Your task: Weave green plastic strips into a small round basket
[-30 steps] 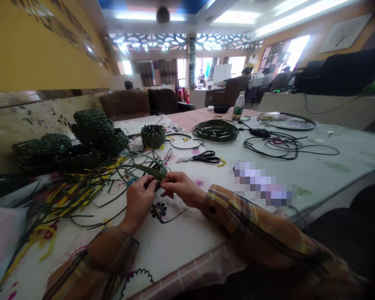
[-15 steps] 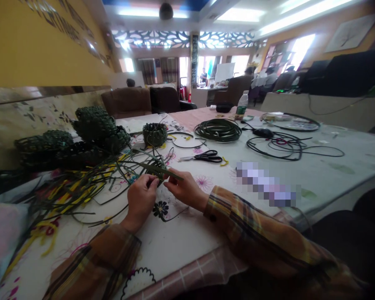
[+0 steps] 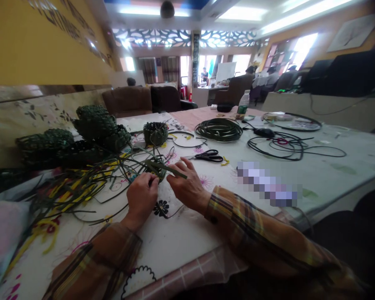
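A small green woven piece [image 3: 158,170] with long loose strips stands on the white patterned table [image 3: 187,246]. My left hand [image 3: 142,196] is closed on its near left edge, thumb and fingers pinched together. To the right, my right hand [image 3: 187,183] has its fingers curled around a flat green strip [image 3: 176,171] that slants down from the woven piece. The right fingertips are partly hidden. Loose green and yellow strips [image 3: 84,187] lie left of the piece.
Black-handled scissors [image 3: 208,156] lie beyond my right hand. Behind are a small woven basket [image 3: 155,133], a coil of green strip [image 3: 218,130] and a bottle [image 3: 243,104]. Larger woven baskets [image 3: 95,125] stand back left. A blurred-out object [image 3: 265,183] lies right. People sit far back.
My right hand has turned, its back now more in view and its fingers raised over the scissors' tips. The strip's end has shifted slightly right. My left hand has hardly moved.
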{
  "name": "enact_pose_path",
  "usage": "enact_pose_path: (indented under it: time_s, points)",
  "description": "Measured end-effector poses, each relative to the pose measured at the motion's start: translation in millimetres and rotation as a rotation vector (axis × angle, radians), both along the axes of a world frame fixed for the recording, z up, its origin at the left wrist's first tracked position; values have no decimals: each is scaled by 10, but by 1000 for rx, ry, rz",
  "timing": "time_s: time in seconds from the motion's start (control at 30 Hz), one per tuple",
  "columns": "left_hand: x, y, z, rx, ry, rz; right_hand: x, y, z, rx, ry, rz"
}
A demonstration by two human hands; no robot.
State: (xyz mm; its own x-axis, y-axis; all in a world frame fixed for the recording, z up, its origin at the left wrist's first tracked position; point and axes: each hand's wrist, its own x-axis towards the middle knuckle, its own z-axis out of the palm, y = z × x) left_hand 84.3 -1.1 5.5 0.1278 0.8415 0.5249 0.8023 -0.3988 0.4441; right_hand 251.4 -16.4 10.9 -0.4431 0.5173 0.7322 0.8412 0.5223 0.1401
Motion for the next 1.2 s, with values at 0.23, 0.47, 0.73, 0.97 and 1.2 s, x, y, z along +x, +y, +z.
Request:
enact_pose_path:
  time_s: [0.23,0.47,0.73,0.97,1.2]
  points:
    - [2,-33,10,26,92,-30,68,115,-3,7,58,230]
    - [3,-33,-27,2,94,-125,152,183,-22,-538,554,165]
    - [-39,0,-16,10,135,-103,134,205,-50,-819,747,203]
    - [-48,21,-18,25,202,-61,111,95,74,-824,556,144]
    - [7,11,-24,57,248,-57,191,147,75,-1662,1110,387]
